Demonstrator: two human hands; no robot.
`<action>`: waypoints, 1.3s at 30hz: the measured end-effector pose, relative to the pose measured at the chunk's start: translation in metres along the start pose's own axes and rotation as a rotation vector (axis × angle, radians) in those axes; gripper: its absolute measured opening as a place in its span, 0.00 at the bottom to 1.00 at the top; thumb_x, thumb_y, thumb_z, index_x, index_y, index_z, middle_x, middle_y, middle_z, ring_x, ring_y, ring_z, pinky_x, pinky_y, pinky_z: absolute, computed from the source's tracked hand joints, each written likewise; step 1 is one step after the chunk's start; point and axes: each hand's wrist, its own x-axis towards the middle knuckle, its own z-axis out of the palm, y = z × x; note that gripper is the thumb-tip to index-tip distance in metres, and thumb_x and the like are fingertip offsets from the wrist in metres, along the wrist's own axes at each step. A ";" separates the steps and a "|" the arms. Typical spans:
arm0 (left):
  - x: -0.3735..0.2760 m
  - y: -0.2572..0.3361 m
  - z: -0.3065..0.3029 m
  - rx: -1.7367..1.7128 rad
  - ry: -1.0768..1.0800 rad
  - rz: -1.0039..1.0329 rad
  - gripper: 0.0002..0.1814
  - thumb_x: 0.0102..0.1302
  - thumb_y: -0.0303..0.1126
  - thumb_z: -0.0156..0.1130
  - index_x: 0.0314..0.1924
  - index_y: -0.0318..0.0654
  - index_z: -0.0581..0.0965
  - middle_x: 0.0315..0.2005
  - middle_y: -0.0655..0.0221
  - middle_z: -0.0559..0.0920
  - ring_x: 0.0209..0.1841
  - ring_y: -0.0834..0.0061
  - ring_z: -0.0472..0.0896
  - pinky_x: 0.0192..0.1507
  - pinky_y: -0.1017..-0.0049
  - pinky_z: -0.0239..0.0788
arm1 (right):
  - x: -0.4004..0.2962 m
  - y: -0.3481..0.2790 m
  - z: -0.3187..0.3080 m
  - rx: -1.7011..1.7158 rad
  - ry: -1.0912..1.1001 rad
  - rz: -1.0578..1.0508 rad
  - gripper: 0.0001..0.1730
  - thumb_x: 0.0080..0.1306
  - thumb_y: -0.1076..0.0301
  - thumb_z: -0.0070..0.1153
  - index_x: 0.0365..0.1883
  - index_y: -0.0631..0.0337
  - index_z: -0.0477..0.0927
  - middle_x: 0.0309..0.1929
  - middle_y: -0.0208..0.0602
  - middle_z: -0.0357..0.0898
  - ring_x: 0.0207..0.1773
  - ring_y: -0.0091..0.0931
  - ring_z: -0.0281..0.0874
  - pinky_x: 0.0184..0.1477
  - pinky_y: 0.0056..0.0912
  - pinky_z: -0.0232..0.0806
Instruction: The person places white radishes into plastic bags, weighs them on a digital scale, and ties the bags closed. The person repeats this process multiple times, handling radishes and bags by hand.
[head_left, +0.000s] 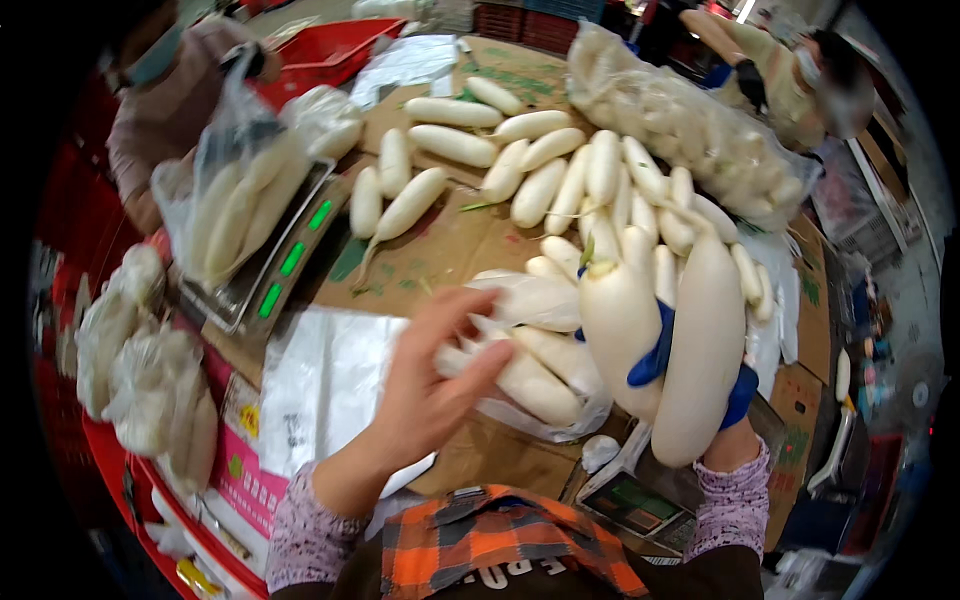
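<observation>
My right hand (731, 397), in a blue glove, grips two large white daikon radishes. One daikon (697, 345) hangs root end up; the other daikon (622, 322) shows a cut green crown. My bare left hand (427, 382) is blurred, thumb and fingers curved apart at the near-left side of a clear plastic bag (592, 416). Whether it grips the bag's film is not clear. Inside the bag lie daikons (536, 386) on their sides. Beyond my right hand, more daikons (600, 169) are heaped on the cardboard-covered table (480, 232).
At left, a scale (292, 255) with green displays bears bagged daikons (244, 202). Flat white bags (330, 382) lie near my left arm. A second scale (637, 495) stands before me. A long filled sack (675, 124) lies far right. Two people (172, 105) stand across the table.
</observation>
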 end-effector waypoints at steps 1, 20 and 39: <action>-0.003 0.002 0.003 -0.222 -0.153 -0.160 0.17 0.63 0.35 0.63 0.48 0.32 0.76 0.40 0.67 0.76 0.35 0.79 0.71 0.36 0.78 0.64 | -0.002 0.004 0.016 -0.054 -0.034 0.047 0.40 0.58 0.46 0.56 0.61 0.66 0.66 0.54 0.47 0.74 0.54 0.36 0.73 0.59 0.38 0.63; 0.033 -0.047 -0.040 -0.786 0.292 -0.183 0.12 0.67 0.37 0.58 0.28 0.40 0.73 0.20 0.74 0.75 0.21 0.86 0.67 0.24 0.83 0.57 | -0.063 0.013 0.117 -1.318 0.233 0.240 0.40 0.61 0.54 0.58 0.67 0.64 0.58 0.61 0.46 0.67 0.61 0.35 0.67 0.65 0.35 0.56; -0.037 -0.050 -0.014 0.229 -0.057 0.041 0.23 0.60 0.35 0.64 0.51 0.32 0.69 0.31 0.63 0.78 0.36 0.69 0.77 0.41 0.69 0.68 | 0.029 0.077 0.034 -0.641 -0.317 0.496 0.55 0.47 0.53 0.69 0.70 0.62 0.54 0.60 0.46 0.70 0.63 0.33 0.66 0.64 0.33 0.57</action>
